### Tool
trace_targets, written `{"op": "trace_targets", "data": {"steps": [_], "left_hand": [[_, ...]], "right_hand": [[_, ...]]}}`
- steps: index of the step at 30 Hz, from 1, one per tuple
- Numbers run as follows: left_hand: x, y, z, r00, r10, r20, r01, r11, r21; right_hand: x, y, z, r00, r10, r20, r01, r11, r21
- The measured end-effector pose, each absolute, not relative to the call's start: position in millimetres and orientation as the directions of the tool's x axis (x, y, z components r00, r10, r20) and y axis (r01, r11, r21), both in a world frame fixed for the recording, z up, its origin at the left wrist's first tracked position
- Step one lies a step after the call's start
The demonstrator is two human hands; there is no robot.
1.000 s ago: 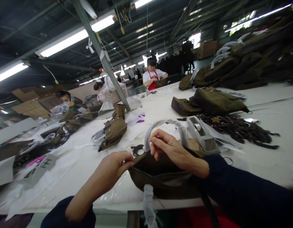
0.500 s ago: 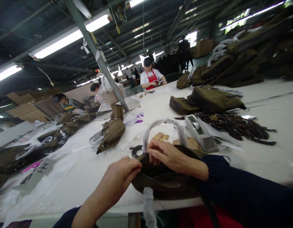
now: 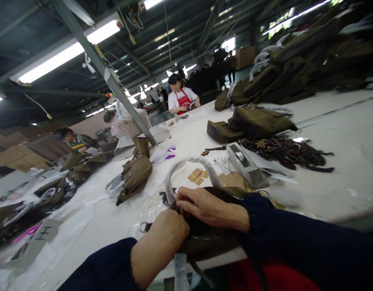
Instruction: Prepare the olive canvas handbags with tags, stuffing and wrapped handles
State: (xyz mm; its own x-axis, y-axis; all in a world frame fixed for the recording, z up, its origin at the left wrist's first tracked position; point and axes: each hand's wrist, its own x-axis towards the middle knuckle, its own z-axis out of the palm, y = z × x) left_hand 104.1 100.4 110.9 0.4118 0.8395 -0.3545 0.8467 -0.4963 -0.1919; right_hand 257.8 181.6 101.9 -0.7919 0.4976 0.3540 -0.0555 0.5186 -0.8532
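Head camera: Both bare hands meet at a brown bag (image 3: 215, 244) on the white bench (image 3: 325, 194), lower centre of the frame, as I watch from a distance. The bag's zip (image 3: 206, 238) is parted. My left hand (image 3: 165, 231) curls at the left end of the opening, its fingertips hidden from me, so I cannot tell whether it pinches anything. My right hand (image 3: 201, 202) reaches over the opening from the right, fingers bent in toward the thumb, close against the left; what sits between the tips I cannot make out. A wrapped handle (image 3: 168, 184) arches up behind the hands, and a second wrapped handle (image 3: 181, 266) hangs at the bottom edge. A metal ring (image 3: 143, 227) lies just left of the left hand. Beyond the bag, right of centre, stand a tape dispenser (image 3: 245, 165) and a heap of dark straps (image 3: 283, 151), with tan cards (image 3: 198, 176) nearer the middle. A tan backpack (image 3: 136, 176) sits left of centre. At upper centre, a co-worker in a red apron (image 3: 183, 103) handles an item across the bench.
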Motion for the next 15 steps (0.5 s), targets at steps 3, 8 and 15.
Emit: {"op": "trace_targets", "data": {"steps": [3, 8, 15], "left_hand": [[112.7, 103.6, 97.0, 0.376, 0.839, -0.393, 0.817, -0.5, -0.287], [112.1, 105.1, 114.5, 0.338, 0.831, -0.441, 0.795, -0.503, -0.339], [84.9, 86.1, 168.8, 0.192, 0.949, -0.251, 0.96, -0.128, 0.25]], "right_hand": [[257.5, 181.1, 99.9, -0.775, 0.507, 0.378, -0.029, 0.568, -0.822], [257.6, 183.7, 94.9, -0.78, 0.516, 0.354, -0.086, 0.472, -0.878], [257.5, 187.0, 96.5, -0.806, 0.558, 0.198, -0.237, 0.004, -0.972]]}}
